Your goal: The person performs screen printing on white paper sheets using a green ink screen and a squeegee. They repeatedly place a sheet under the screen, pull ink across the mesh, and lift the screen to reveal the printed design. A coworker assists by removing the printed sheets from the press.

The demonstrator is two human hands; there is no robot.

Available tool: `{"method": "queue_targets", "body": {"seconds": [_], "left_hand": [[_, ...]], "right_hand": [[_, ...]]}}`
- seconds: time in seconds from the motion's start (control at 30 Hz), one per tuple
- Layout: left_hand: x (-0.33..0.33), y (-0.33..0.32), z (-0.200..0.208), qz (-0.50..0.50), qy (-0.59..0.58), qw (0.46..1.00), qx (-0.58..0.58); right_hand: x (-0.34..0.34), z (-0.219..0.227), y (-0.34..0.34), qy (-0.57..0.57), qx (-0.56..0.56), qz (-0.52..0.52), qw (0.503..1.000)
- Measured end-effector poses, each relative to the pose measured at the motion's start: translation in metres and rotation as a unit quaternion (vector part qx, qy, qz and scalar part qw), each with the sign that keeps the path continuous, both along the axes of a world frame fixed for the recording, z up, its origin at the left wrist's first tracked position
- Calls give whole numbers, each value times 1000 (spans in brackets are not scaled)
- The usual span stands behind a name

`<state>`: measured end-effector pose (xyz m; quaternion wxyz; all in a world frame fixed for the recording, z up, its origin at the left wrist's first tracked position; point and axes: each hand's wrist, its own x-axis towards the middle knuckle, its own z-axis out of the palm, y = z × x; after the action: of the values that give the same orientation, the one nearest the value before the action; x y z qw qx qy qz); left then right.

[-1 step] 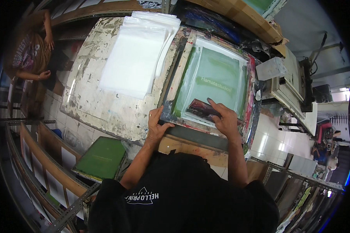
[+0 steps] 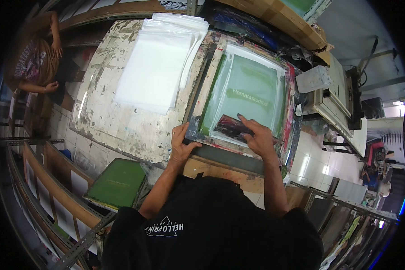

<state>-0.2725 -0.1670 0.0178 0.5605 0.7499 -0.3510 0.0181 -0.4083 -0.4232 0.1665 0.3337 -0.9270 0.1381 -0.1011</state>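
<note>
Dark squeegee (glossy) in the right hand, mostly left of it

squeegee: partly hidden by right grip | cardboard box: cut off at top

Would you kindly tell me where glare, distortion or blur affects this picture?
Head view: bright glare on the floor tiles at right; wooden rack at lower left bowed by the fisheye; white sheets pale, with little detail; corners black; no obvious motion blur on the right hand.
</note>
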Motion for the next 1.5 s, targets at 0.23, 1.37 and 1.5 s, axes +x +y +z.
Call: {"method": "queue_targets", "body": {"seconds": [0.23, 1.37, 1.5], "left_hand": [[4, 4, -1, 7, 10, 996, 90], [-5, 8, -8, -5, 67, 997, 39], [-4, -4, 32, 9, 61, 998, -19]], "right_hand": [[2, -59, 8, 121, -169, -21, 978], [88, -86, -135, -105, -225, -48, 968], [21, -16, -41, -9, -170, -46, 984]]}}
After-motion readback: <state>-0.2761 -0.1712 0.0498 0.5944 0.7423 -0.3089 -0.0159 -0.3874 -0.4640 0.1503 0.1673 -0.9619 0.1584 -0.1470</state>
